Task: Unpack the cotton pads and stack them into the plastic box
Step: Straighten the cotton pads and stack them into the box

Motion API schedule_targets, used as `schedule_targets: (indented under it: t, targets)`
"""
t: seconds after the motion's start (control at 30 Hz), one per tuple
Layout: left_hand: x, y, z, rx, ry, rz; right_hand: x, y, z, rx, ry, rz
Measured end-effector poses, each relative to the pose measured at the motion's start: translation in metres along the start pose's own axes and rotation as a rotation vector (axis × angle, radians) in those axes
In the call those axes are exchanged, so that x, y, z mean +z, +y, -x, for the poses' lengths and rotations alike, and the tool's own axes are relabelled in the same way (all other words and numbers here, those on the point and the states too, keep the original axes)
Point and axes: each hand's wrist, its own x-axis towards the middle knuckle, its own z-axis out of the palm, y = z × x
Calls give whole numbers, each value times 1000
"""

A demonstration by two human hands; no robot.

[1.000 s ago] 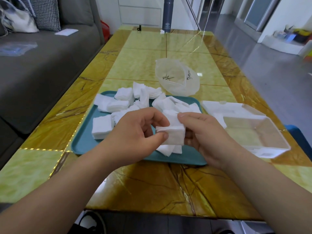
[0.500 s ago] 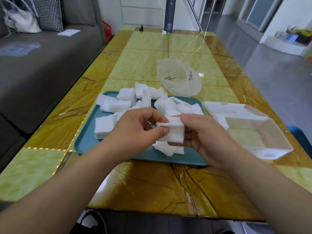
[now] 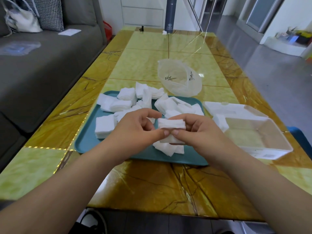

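Both hands hold one small stack of white cotton pads [image 3: 171, 124] above the front of a teal tray [image 3: 87, 141]. My left hand [image 3: 136, 130] pinches its left end and my right hand [image 3: 197, 130] grips its right end, thumbs touching below it. Several loose pads and small stacks [image 3: 125, 102] lie scattered over the tray, and a few pads [image 3: 167, 147] rest just under my hands. The clear plastic box [image 3: 263, 147] stands open to the right of the tray, its lid [image 3: 224, 108] folded back, with a few pads [image 3: 221, 120] at its left end.
An empty clear plastic bag [image 3: 180, 81] lies behind the tray. A dark bottle [image 3: 169, 14] stands at the table's far end. A grey sofa [image 3: 42, 61] with a white handbag [image 3: 22, 21] runs along the left. A blue seat edge [image 3: 300, 137] shows at right.
The stack of pads has turned in my hands from upright to lying flatter and wider, and my two thumbs have come together beneath it. Both hands rose slightly over the tray.
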Motion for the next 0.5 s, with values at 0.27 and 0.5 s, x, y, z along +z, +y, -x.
schedule_targets:
  t: [0.27,0.5]
  targets:
    - [7,0,2,87,-13,2,15,6,-5,69,110,19]
    - [24,6,-4,149,30,-47,7,-5,-4,-38,239,104]
